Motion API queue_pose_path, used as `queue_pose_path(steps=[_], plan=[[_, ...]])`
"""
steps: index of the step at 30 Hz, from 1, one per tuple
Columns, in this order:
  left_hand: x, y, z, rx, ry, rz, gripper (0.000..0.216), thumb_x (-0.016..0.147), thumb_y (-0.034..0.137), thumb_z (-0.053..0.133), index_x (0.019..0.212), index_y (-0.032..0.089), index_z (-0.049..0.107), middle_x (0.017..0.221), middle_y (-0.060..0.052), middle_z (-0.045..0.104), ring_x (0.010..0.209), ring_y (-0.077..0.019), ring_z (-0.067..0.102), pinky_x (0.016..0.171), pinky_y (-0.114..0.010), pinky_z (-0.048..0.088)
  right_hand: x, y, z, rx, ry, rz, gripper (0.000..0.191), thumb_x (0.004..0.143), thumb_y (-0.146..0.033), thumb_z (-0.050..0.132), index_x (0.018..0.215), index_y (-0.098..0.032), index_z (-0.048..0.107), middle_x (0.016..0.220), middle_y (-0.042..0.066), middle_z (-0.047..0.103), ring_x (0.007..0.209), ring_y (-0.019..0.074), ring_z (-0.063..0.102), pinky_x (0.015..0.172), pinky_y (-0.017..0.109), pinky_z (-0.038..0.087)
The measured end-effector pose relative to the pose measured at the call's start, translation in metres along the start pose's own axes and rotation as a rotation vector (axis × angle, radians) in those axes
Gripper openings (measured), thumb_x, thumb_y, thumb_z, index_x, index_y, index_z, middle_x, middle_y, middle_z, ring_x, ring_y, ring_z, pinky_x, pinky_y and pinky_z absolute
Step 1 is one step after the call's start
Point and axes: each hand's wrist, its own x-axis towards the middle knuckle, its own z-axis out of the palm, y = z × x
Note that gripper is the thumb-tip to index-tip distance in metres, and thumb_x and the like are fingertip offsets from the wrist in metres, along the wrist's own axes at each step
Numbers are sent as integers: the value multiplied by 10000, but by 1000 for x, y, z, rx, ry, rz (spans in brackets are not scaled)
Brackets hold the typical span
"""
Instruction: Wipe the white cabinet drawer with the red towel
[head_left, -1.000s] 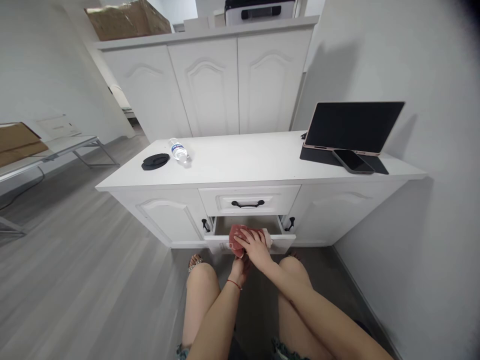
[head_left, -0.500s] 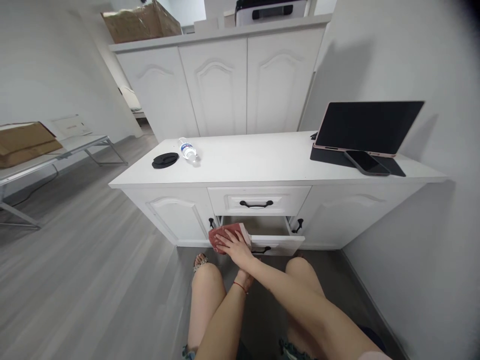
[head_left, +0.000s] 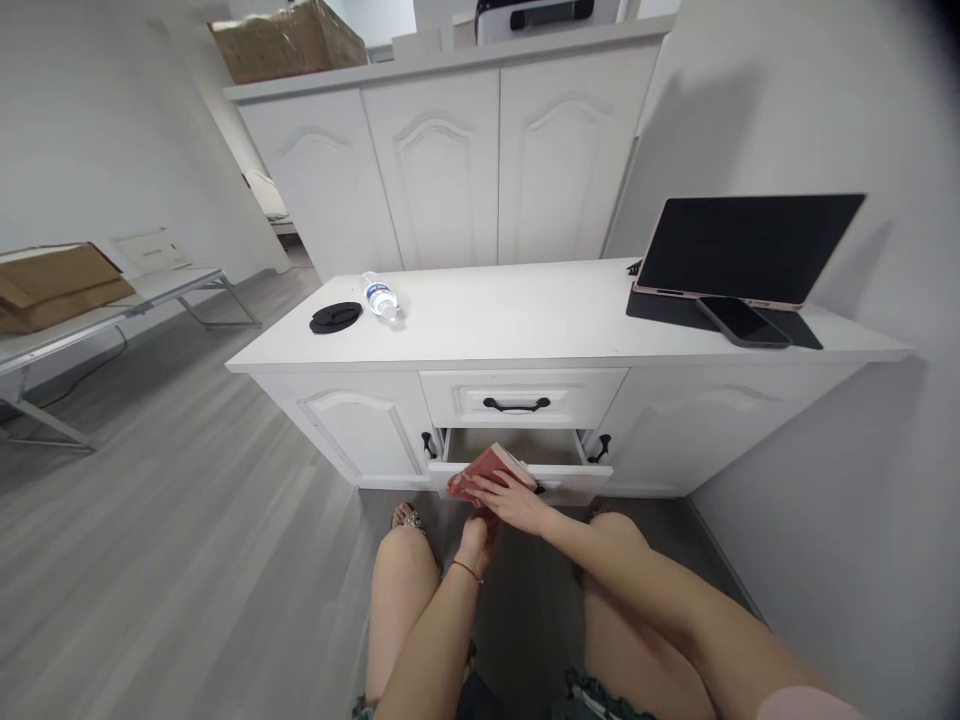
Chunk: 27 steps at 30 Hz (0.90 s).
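Red book (head_left: 484,470), tilted, pale page edge facing up and right, held at the front edge of the open lower drawer (head_left: 517,462), low in the white cabinet (head_left: 555,335). Gripped from above by the right hand (head_left: 514,497), fingers curled over the cover, thumb side hidden. Supported from below, at 6 o'clock of the book, by the left hand (head_left: 478,530), red string at the wrist; fingers mostly hidden under the book, so exact closure cannot be told. Bare knees at 5 and 7 o'clock of the hands, a sandalled foot (head_left: 409,518) at 9 o'clock of the left hand.

Directly at 12 o'clock of the book, a shut upper drawer with a black handle (head_left: 516,405). Small black door knobs at either side of the open drawer.

On the cabinet top, at 11 o'clock, a lying water bottle (head_left: 381,296) just beside a black round lid (head_left: 335,317). At 2 o'clock, a propped dark tablet (head_left: 750,245) with a phone (head_left: 742,321) lying in front of it, touching its stand.

Beyond, at 12 o'clock, a taller white cupboard (head_left: 442,170) topped with a cardboard box (head_left: 289,40). At 9 o'clock, well apart, a low table (head_left: 112,305) carrying flat cardboard.
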Motion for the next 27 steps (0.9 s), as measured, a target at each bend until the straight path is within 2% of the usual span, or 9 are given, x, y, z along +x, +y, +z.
queue_pose_path(steps=[2,4,7,10,13,16,19,22,27], plan=[[6,-3,-3,-44,34,-64,346,672,-92,506,792,198,652,712,-39,629,708,-195,665,762,-355,524,-14,-3,-13,-176,-51,-13,632,868,2,428,1407,-291,580,1521,1,545,1487,206,376,1179,460,320],[12,-3,1,-103,34,-71,383,640,-131,459,758,183,645,699,-22,619,633,-149,619,714,-292,500,-27,-5,-24,-358,-62,-17,542,931,-56,451,1412,-275,569,1535,0,531,1474,251,385,1091,468,383],[17,0,13,-168,-14,-73,384,627,-148,440,740,154,648,756,-34,664,646,-126,611,703,-249,481,-49,-3,-38,-591,-20,17,408,972,-161,522,1350,-283,615,1508,-3,565,1356,299,475,962,474,417],[22,2,22,-171,-39,-105,341,649,-142,450,700,134,644,748,-49,671,645,-129,603,708,-257,474,-77,4,-47,-720,67,92,350,960,-195,571,1284,-299,656,1438,-4,629,1237,292,504,908,473,409],[26,2,25,-167,-11,-132,296,693,-111,480,635,147,610,692,-35,640,606,-127,556,713,-278,458,-104,9,-54,-782,149,215,343,933,-167,587,1225,-313,690,1344,18,680,1211,291,475,895,467,411],[29,0,27,-177,16,-130,253,748,-56,525,634,153,612,708,-37,648,640,-136,566,720,-280,455,-120,10,-54,-819,261,422,382,906,-120,555,1190,-324,708,1284,62,662,1196,297,463,926,477,429],[32,-2,28,-181,50,-138,254,801,-18,519,630,147,610,701,-46,642,636,-144,562,698,-283,454,-120,9,-40,-794,480,598,409,879,-72,482,1147,-278,713,1256,104,580,1204,297,449,995,486,442],[33,-3,28,-182,60,-140,252,813,-11,515,646,147,618,701,-46,646,635,-148,564,690,-291,460,-112,8,-15,-669,768,744,372,866,-77,426,1102,-212,680,1251,140,505,1230,302,428,1033,509,439],[28,-6,24,-191,4,-113,217,761,-18,564,692,178,624,742,-35,676,689,-141,607,717,-269,485,-99,9,17,-108,1157,1152,371,789,-227,504,1153,-165,541,1409,260,366,1358,408,345,1115,626,333]])
